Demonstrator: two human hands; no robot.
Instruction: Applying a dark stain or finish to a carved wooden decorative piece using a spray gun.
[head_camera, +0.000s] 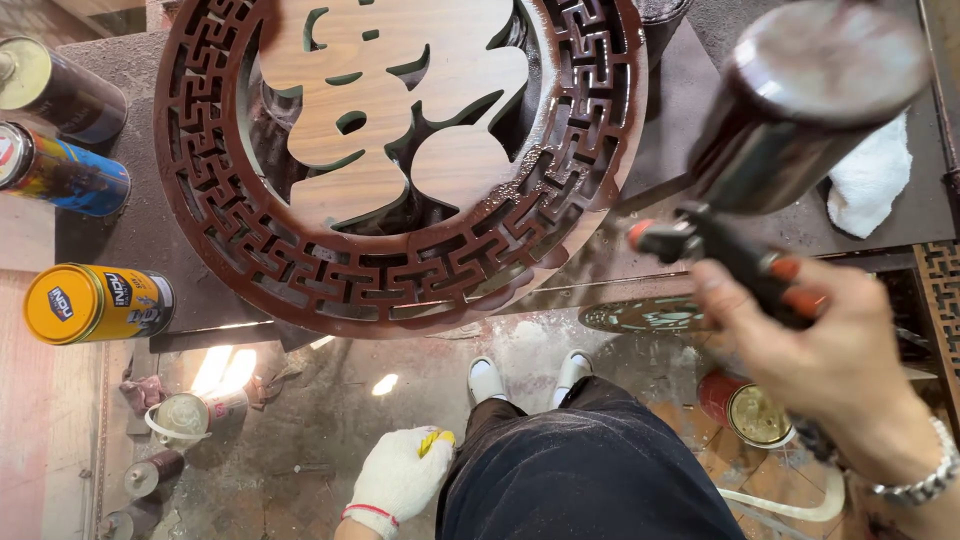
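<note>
Lacquer work on the round carved panel (400, 160) looks to be the step in hand: its fretwork ring shines wet and dark red, while the big cut-out character in the middle shows bare wood. The panel lies flat on a dark bench (690, 100), filling the view from ten to one o'clock. At three to four o'clock the bare right hand (820, 350) is wrapped tight round the grip of a spray gun (740, 250), its stained cup (810, 100) rising toward two o'clock and its red-tipped nozzle aimed at the panel's lower right rim. The left hand (400, 480), gloved in white, hangs at six o'clock beside the dark trousers, loosely curled and holding nothing I can see. Spray cans (95, 300) lie at nine o'clock, a white rag (870, 180) at three. By my reading, the next pass calls for a level, even sweep along the ring, with the nozzle held off the wet coat.
</note>
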